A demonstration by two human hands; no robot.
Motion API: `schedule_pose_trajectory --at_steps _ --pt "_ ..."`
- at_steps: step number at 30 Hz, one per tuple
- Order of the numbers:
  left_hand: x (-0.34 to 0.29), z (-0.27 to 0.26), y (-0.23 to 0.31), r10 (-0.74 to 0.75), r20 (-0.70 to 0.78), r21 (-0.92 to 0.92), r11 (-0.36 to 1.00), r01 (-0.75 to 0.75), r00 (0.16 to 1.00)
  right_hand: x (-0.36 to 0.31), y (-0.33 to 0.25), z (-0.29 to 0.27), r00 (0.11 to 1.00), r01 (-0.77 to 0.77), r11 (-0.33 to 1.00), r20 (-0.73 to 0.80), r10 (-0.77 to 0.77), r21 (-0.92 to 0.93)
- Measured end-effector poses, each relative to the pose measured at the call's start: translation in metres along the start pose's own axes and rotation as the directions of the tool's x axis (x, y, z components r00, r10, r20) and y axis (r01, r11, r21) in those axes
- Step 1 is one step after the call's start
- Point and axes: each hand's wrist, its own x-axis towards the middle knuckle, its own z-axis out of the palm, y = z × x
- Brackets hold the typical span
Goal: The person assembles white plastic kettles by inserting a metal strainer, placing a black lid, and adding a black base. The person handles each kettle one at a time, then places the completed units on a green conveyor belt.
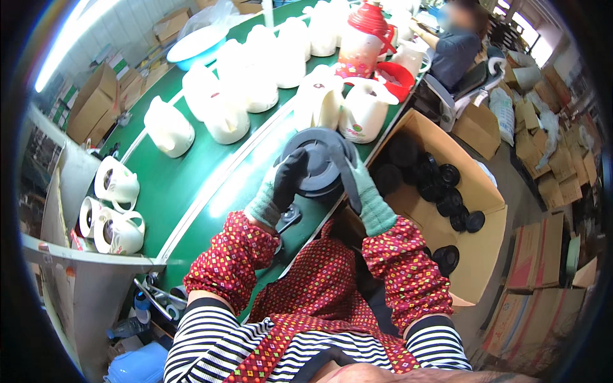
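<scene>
Dark grey round base (317,163): moulded plastic disc, concentric ridges, matt; held above green surface (191,179), flat face tilted toward the person. Left hand (281,185): knit glove, dark fingers curled over left rim, grip closed on it. Right hand (361,185): green glove, fingers clamped on right rim. Both hands equally near, opposite sides. Cream jugs (364,108) beyond, smooth, glossy. Cardboard box (485,242) at right, black discs inside.
</scene>
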Motion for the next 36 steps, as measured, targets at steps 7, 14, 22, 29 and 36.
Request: schedule_pose_trajectory --at_steps 7,14,22,29,36 --pt "-0.031 -0.098 0.063 0.312 0.202 -0.371 0.902 -0.222 0.929 0.004 -0.061 0.106 0.985 0.165 0.985 0.049 -0.167 0.044" --pt "-0.053 -0.172 0.024 -0.222 -0.326 -0.340 0.935 0.105 0.919 0.023 0.062 0.206 0.964 -0.256 0.930 0.136 0.227 0.263" --pt "-0.046 -0.206 -0.004 -0.106 -0.636 0.489 0.711 0.505 0.764 0.028 0.080 0.180 0.933 -0.360 0.933 0.021 0.360 0.018" --pt "-0.109 -0.412 0.144 0.659 -0.687 0.332 -0.089 0.939 0.306 -0.042 0.017 0.187 0.963 0.269 0.740 0.170 -0.208 -0.617" --pt "-0.135 -0.501 0.152 0.574 -0.696 0.271 -0.345 0.898 0.431 -0.085 -0.009 0.166 0.885 0.444 0.712 0.389 -0.255 -0.544"
